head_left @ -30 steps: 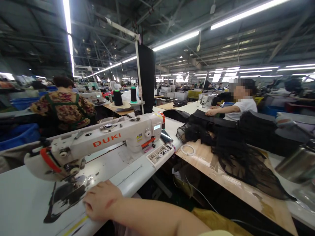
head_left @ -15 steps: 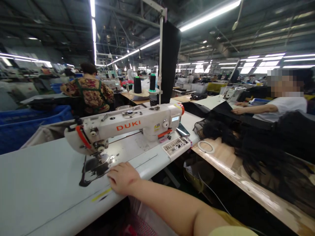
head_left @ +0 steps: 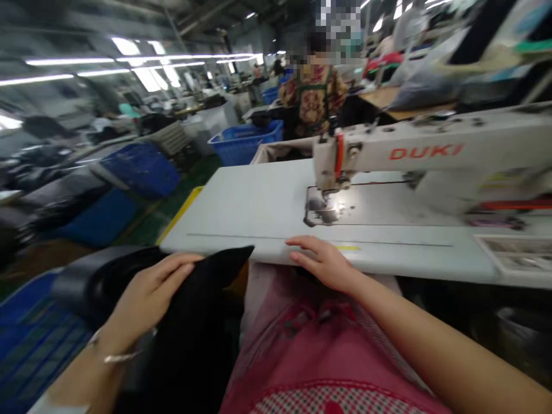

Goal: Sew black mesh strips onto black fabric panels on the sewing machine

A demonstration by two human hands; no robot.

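Note:
My left hand (head_left: 150,293) pinches the edge of a piece of black fabric (head_left: 194,328), which hangs down beside my lap, left of the red apron (head_left: 297,351). Fingers apart and holding nothing, my right hand (head_left: 323,261) is at the front edge of the pale sewing table (head_left: 259,195). Beyond it stands a white sewing machine (head_left: 388,149), its needle area over the metal plate (head_left: 328,210). The picture is blurred by motion.
A blue crate (head_left: 38,339) sits low at my left. Another blue basket (head_left: 245,144) is behind the table, near a person in a floral top (head_left: 314,95). A parts tray (head_left: 517,256) lies at the table's right end.
The view has swung left. My left hand has come into sight with black fabric in it. My right hand was resting near the needle plate and is now at the table's front edge.

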